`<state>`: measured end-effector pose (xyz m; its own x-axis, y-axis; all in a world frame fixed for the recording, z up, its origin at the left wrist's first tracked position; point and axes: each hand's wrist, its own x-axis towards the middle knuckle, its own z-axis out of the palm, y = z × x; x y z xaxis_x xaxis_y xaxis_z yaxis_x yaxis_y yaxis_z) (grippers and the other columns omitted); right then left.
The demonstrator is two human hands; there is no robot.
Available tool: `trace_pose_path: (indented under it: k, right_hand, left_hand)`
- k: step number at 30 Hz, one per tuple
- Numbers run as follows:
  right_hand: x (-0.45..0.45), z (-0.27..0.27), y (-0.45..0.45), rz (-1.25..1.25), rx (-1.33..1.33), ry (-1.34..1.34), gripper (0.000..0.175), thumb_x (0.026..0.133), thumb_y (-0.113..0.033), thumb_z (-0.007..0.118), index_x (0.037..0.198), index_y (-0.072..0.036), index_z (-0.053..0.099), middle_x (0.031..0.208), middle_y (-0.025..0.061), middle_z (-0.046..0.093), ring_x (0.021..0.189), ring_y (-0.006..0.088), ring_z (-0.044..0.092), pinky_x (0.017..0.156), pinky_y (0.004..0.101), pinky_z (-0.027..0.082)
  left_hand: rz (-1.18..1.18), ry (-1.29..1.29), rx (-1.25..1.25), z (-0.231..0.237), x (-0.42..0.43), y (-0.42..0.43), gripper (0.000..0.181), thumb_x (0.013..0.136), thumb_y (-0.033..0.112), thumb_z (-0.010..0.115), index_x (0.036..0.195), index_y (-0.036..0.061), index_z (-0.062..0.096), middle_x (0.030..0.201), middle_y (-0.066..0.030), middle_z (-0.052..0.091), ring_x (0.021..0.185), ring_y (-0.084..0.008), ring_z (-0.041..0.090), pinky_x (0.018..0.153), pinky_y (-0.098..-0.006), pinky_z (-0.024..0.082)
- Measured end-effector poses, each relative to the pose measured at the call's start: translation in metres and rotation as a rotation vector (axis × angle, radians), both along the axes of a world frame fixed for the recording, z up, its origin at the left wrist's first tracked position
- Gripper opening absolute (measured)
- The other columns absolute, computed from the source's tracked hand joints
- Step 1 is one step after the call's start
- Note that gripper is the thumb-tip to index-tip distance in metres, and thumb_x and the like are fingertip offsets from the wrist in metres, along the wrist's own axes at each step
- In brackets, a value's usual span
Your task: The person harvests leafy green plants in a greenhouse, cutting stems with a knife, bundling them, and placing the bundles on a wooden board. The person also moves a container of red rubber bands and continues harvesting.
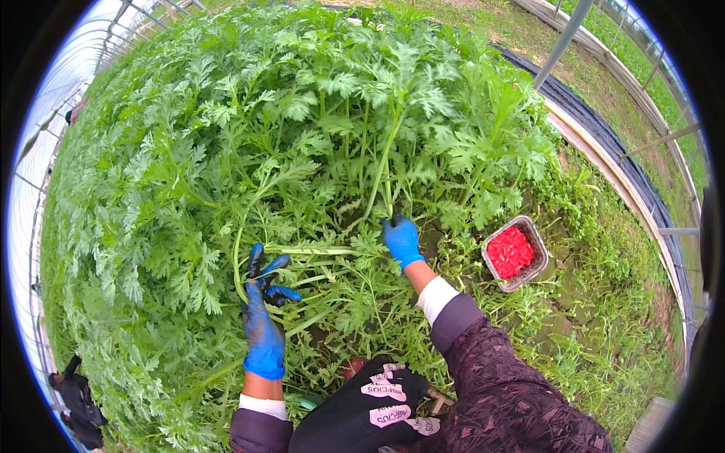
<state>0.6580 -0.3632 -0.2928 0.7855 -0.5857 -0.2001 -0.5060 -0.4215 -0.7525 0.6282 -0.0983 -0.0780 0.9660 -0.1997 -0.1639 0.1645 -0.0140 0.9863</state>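
My left hand point(263, 323), in a soiled blue glove, is among leafy crown daisy plants point(215, 170) with its fingers spread. A curved green stem point(238, 255) runs beside its thumb side, and a cut-looking pale stalk point(311, 250) lies across just beyond its fingertips. My right hand point(402, 240), also blue-gloved, is closed around the low part of upright stems point(385, 164). Their leafy tops rise in front of the standing plants. The right fingertips are partly hidden, and no tool can be made out there.
A clear plastic box point(512, 253) of small red bands sits on weedy ground right of my right hand. My black-clad knee point(362, 407) is below. Black sheeting point(600, 136) and metal poles point(563, 42) border the right. A dark-clad person point(79, 405) is at lower left.
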Motion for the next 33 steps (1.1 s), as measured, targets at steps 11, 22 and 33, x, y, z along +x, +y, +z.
trace_pose_path:
  k: [11,22,33]
  right_hand:
    - [0.088,-0.028,0.010,0.209,0.059,-0.072,0.034,0.078,-0.013,0.060,0.111,-0.003,0.063,0.099,0.0262,0.064,0.091,0.0431,0.062,0.082,0.0452,0.050]
    - [0.005,0.010,-0.023,0.266,0.385,-0.089,0.040,0.079,-0.012,0.068,0.117,-0.002,0.061,0.105,0.0199,0.067,0.092,0.0310,0.066,0.083,0.0360,0.051]
    - [0.040,0.001,0.019,0.318,0.200,-0.110,0.036,0.083,-0.015,0.066,0.113,0.002,0.060,0.094,0.0218,0.066,0.083,0.0327,0.064,0.076,0.0389,0.049]
  left_hand:
    - [0.014,-0.009,-0.047,-0.002,-0.002,0.002,0.062,0.099,0.052,0.035,0.146,0.0115,0.032,0.124,-0.0139,0.059,0.070,-0.0105,0.058,0.071,-0.0243,0.048]
    - [0.015,0.003,-0.009,0.003,-0.002,-0.003,0.064,0.098,0.056,0.033,0.146,0.0132,0.035,0.123,-0.0080,0.061,0.073,-0.0098,0.058,0.079,-0.0251,0.041]
    - [-0.089,0.055,0.012,0.017,-0.016,0.001,0.074,0.094,0.062,0.039,0.146,0.0109,0.034,0.123,-0.0134,0.060,0.075,-0.0107,0.060,0.076,-0.0250,0.048]
